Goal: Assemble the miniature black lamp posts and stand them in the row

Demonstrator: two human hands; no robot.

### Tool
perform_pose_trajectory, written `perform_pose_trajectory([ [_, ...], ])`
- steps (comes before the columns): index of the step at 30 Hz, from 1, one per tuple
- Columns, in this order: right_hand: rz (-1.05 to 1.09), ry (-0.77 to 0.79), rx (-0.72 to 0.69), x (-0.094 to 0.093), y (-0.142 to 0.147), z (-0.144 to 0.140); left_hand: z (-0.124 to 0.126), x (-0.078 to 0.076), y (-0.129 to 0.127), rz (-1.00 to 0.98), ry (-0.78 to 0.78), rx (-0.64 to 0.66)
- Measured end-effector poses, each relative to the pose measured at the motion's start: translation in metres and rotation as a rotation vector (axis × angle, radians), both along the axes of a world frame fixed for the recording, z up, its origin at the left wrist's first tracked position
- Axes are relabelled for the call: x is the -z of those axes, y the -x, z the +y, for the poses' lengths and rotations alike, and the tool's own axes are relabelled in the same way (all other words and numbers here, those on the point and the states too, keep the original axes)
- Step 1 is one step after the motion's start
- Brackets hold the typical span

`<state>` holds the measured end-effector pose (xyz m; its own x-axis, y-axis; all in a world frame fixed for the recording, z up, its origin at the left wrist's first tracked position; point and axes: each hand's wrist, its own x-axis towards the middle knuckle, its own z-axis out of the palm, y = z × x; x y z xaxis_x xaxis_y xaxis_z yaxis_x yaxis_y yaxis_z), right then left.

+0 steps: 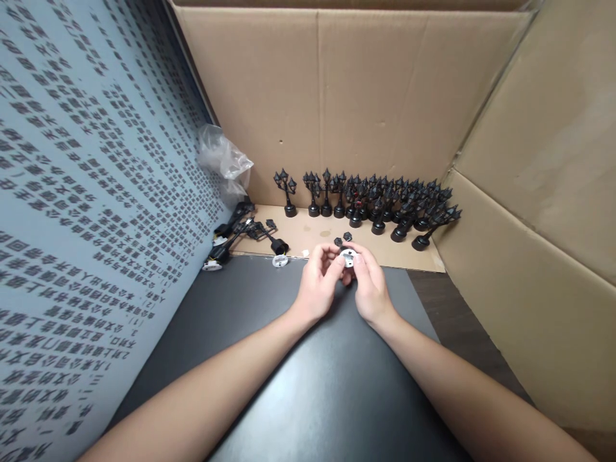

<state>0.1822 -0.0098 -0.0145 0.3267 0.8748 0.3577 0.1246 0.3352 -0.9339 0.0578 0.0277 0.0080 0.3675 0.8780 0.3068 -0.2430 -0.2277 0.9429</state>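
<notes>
Both my hands meet over the dark table (308, 385) near its far edge. My left hand (318, 282) and my right hand (368, 285) together pinch a small black toy street lamp with a white round base cap (348, 258) facing up between my fingertips. The lamp's black heads (342, 240) stick out beyond my fingers. Most of the lamp's body is hidden by my fingers.
Several finished black lamps (380, 205) stand in a cluster on a cardboard strip (308, 234) by the back cardboard wall. Loose lamps (245, 234) and a white cap (280, 260) lie at left. A crumpled plastic bag (224, 157) sits in the corner. A printed grey panel (81, 192) stands left; cardboard walls stand right.
</notes>
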Motion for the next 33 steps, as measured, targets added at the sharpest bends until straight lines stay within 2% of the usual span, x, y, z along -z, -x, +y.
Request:
perform_pose_trajectory([
  [3,0.000,0.020,-0.001,0.001,0.001,0.001,0.001,0.002,-0.001,0.010,0.001,-0.002],
  [6,0.093,0.031,-0.038,0.001,0.003,0.001,0.003,0.006,-0.002,-0.030,0.074,0.002],
  [9,0.217,0.017,-0.091,-0.001,0.005,0.000,0.005,0.007,-0.003,-0.099,0.144,-0.075],
  [11,0.179,-0.035,-0.067,-0.004,0.005,-0.003,0.006,0.007,-0.002,-0.111,0.150,-0.075],
  [14,0.058,-0.135,-0.025,-0.009,0.005,-0.007,0.006,0.005,-0.001,-0.122,0.137,0.006],
  [19,0.188,-0.082,-0.172,-0.009,0.005,-0.005,0.008,0.005,0.001,-0.184,0.171,0.022],
  [21,0.246,-0.042,-0.272,-0.008,0.004,-0.003,0.008,0.005,0.001,-0.229,0.204,0.015],
  [23,0.259,-0.011,-0.385,-0.007,0.004,-0.001,0.008,0.004,0.001,-0.267,0.250,0.011],
  [25,0.243,0.006,-0.430,-0.007,0.005,0.000,0.008,0.003,0.001,-0.295,0.285,0.000],
  [29,0.222,0.055,-0.350,-0.001,0.007,0.003,0.010,-0.002,0.002,-0.308,0.349,-0.020],
  [33,0.192,0.093,-0.326,0.009,0.008,0.007,0.018,-0.004,0.004,-0.338,0.515,-0.022],
])
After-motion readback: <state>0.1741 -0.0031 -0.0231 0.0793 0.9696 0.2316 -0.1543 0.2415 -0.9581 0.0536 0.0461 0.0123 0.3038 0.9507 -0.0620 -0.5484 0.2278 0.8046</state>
